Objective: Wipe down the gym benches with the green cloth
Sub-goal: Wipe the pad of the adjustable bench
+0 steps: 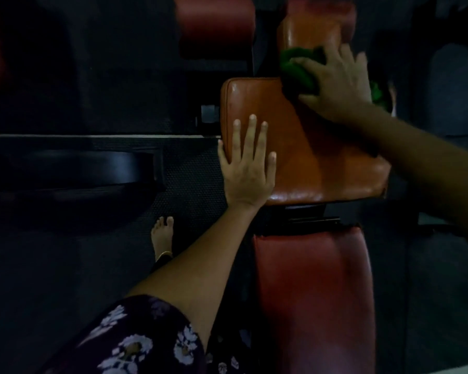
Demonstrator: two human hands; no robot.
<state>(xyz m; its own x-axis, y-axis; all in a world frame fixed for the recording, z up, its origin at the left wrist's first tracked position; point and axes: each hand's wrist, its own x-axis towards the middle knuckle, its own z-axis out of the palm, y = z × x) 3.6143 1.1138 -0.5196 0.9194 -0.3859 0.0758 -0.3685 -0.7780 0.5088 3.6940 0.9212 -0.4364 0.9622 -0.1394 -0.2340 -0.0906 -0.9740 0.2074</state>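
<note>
A red-orange padded gym bench runs up the middle right of the head view. Its seat pad (333, 168) is lit and glossy; a darker red pad (314, 292) lies nearer me and a narrower pad (314, 31) farther away. My left hand (247, 168) rests flat with straight fingers on the seat pad's left side, thumb over the edge. My right hand (335, 85) grips the bunched green cloth (295, 67) and presses it where the seat pad meets the far pad. Part of the cloth shows behind my wrist.
Another dark red pad (215, 22) stands at the top centre. Black rubber flooring (65, 292) surrounds the bench, with a dark curved machine part (70, 168) at the left. My bare foot (162, 236) stands on the mat left of the bench.
</note>
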